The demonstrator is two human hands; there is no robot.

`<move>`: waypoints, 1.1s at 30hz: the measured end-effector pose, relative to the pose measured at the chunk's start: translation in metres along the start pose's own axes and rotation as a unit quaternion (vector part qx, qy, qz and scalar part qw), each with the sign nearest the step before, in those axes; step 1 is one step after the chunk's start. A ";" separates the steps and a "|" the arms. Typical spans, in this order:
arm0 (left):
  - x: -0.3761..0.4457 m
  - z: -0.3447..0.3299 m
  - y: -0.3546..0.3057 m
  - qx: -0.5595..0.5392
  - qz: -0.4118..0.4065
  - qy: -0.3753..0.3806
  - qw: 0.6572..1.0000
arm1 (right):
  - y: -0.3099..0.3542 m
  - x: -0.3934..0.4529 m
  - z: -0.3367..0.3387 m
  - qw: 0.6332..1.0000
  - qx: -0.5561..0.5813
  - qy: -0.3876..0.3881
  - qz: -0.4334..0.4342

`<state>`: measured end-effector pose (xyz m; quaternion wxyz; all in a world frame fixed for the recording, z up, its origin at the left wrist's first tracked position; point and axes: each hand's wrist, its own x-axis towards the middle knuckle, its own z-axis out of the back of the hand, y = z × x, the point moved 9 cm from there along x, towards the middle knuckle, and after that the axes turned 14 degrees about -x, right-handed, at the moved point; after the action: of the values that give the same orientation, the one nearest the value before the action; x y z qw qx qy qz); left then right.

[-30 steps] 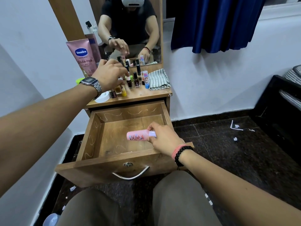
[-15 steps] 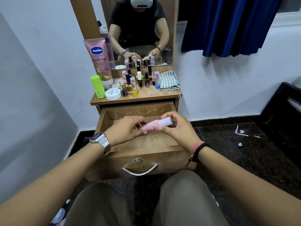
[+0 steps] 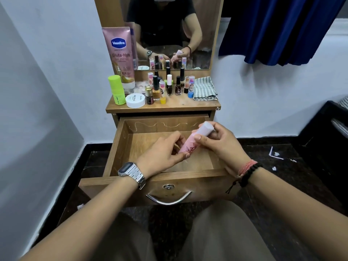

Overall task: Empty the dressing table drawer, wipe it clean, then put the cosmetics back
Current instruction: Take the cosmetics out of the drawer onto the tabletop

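Above the open drawer, both hands grip the pink tube, left hand at its base, right hand near the cap; emptying seems nearly done, so next it probably joins the cosmetics at 12 o'clock

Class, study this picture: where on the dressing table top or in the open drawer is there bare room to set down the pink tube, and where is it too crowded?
The drawer floor shows bare wood on every visible patch; both hands hide part. On the table top, a free strip runs along the front edge, between the white jar and the striped cloth. Behind it the small bottles crowd together. The pink tube is in both hands.
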<state>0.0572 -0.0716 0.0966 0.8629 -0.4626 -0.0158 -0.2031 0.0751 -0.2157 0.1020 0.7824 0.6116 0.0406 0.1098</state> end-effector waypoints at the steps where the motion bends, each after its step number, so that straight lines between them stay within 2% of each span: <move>1: 0.000 0.001 0.000 0.000 -0.001 -0.007 1.000 | 0.007 0.005 0.002 1.000 -0.021 -0.016 0.009; 6: -0.001 0.007 0.012 0.019 0.011 -0.028 0.999 | 0.062 0.060 0.022 0.982 -0.126 -0.135 0.048; 9: -0.002 0.004 0.015 0.027 0.007 -0.022 0.999 | 0.088 0.096 0.020 0.963 -0.193 -0.167 0.082; 19: 0.001 0.002 0.016 0.037 -0.024 -0.022 0.999 | 0.110 0.163 -0.020 0.914 -0.350 -0.165 0.124; 33: 0.001 0.000 0.014 0.058 -0.027 -0.008 0.998 | 0.112 0.173 -0.020 0.909 -0.366 -0.163 0.116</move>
<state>0.0628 -0.0654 0.0855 0.8821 -0.4132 -0.0472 -0.2212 0.2260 -0.1325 0.2177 0.9290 0.2916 -0.2019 0.1051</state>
